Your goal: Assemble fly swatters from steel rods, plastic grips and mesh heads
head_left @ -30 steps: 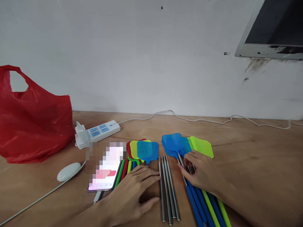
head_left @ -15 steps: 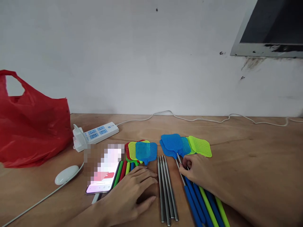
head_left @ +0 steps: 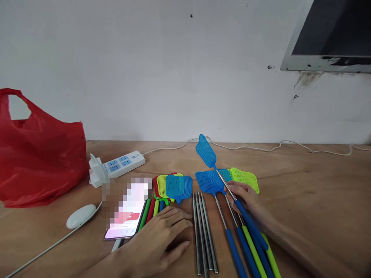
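A blue fly swatter [head_left: 206, 150] is gripped by the right hand [head_left: 246, 200], whose fingers are curled tight around the spot where the thin metal shaft meets the smooth blue handle. The swatter is tilted up off the plywood tabletop [head_left: 304, 185], its perforated plastic head pointed toward 11 o'clock from the hand, above a fanned pile of swatters [head_left: 243, 178] with blue and lime mesh heads. The left hand [head_left: 162, 235] is laid palm down on the tabletop, fingers loosely apart and holding nothing. At its 3 o'clock, just beside the fingertips, a bundle of bare steel rods [head_left: 204, 231] is laid parallel. At its 12 o'clock a stack of rounded mesh heads [head_left: 174, 185] in red, yellow-green and blue is seen, and at 10 o'clock a lit smartphone [head_left: 127, 218]. Farther toward 10 o'clock, a white power strip [head_left: 116, 164] and a crinkled red plastic bag [head_left: 40, 154] are placed.
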A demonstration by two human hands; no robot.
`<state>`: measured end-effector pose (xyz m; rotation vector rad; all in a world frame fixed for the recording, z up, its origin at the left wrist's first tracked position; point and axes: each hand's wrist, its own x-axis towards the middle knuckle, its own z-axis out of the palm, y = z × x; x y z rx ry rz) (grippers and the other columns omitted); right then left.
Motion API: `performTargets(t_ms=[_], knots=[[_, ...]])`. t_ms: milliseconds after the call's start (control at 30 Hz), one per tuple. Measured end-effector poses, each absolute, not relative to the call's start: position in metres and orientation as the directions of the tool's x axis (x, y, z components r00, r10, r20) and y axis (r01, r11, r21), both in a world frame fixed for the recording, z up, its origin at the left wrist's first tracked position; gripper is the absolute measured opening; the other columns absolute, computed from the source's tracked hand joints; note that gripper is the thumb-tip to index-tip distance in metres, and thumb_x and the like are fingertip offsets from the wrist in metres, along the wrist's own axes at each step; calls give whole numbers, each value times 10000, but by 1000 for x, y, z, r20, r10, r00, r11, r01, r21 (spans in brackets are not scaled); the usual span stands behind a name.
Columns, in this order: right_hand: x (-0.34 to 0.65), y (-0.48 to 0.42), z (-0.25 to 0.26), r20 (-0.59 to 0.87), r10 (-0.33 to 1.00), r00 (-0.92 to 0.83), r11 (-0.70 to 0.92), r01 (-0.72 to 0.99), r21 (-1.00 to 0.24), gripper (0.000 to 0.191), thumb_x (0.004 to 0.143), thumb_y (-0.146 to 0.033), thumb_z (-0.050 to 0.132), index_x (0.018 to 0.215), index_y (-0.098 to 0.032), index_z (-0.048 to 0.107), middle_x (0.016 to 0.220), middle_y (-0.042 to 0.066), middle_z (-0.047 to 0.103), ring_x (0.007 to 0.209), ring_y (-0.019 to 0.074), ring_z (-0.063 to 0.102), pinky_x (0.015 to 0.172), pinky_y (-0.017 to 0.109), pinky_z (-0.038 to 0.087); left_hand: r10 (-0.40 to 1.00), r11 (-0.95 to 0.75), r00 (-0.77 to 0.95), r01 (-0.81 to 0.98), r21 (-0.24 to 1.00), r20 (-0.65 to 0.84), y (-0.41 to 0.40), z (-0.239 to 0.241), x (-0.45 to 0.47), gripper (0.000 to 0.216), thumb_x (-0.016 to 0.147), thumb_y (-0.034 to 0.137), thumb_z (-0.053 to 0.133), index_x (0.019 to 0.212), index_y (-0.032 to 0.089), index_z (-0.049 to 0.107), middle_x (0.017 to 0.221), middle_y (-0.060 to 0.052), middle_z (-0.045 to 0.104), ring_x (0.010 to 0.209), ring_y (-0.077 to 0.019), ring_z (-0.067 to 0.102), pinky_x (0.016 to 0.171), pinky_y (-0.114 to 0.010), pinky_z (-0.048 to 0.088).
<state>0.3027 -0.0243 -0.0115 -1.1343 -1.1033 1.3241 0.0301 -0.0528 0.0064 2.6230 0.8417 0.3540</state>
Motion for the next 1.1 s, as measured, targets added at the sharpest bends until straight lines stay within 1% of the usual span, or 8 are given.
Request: performTargets(t_ms=[200,367,433,600,767,867,1000,1100], knots=[[299,-27,-12,-124,988,-96,-146,-278,-949,322,745,-457,748,902,-186,672,564,-26,648,339,58,393,305,152,255,592,-762,797,508,401,115,-52,6,31,275,906,176,609,1177,219,597,1251,-54,667,1190,-252,594,1079,-408,420],[295,-30,-14,-123,985,-124,-157,-324,-933,330,776,-476,743,777,-147,708,675,33,707,422,65,494,330,143,349,590,-764,799,506,401,118,-52,7,32,271,906,162,613,1168,226,593,1232,-46,666,1182,-249,589,1069,-400,410],[293,-31,-13,-99,988,-119,-135,-353,-926,322,765,-453,772,776,-134,725,707,41,708,493,74,537,356,133,377,582,-771,801,489,409,139,-52,7,31,223,912,150,595,1122,227,605,1187,-42,674,1132,-243,600,1030,-391,426],[290,-35,-8,-81,992,-94,-113,-397,-911,333,719,-389,848,948,-194,704,761,43,752,543,114,623,417,165,458,575,-798,764,445,407,292,-51,3,28,163,965,135,475,1022,203,612,950,-39,688,877,-209,609,830,-353,454],[288,-37,-7,-101,991,-88,-131,-467,-875,298,746,-422,830,891,-184,723,817,81,778,639,156,699,476,186,505,611,-779,708,456,430,354,-52,2,26,168,975,140,468,951,197,624,818,-24,670,756,-183,579,741,-319,425],[287,-38,-7,-92,992,-89,-125,-501,-856,275,743,-400,838,838,-153,764,908,70,774,660,118,686,527,168,526,634,-757,691,460,464,347,-53,3,27,184,987,167,458,925,197,628,796,-23,656,740,-179,573,729,-309,421],[285,-38,-5,-161,985,-67,-171,-560,-811,296,664,-351,901,851,-145,799,831,25,762,676,91,677,616,141,554,701,-679,650,485,551,292,-53,4,29,214,1010,242,449,935,201,645,824,-30,659,767,-183,590,722,-292,424],[285,-38,-5,-191,979,-65,-193,-582,-790,315,640,-315,920,894,-167,807,878,28,777,735,99,699,674,140,568,756,-585,619,495,642,211,-54,3,31,271,1032,325,430,920,208,648,775,-5,652,704,-160,582,668,-262,414]])
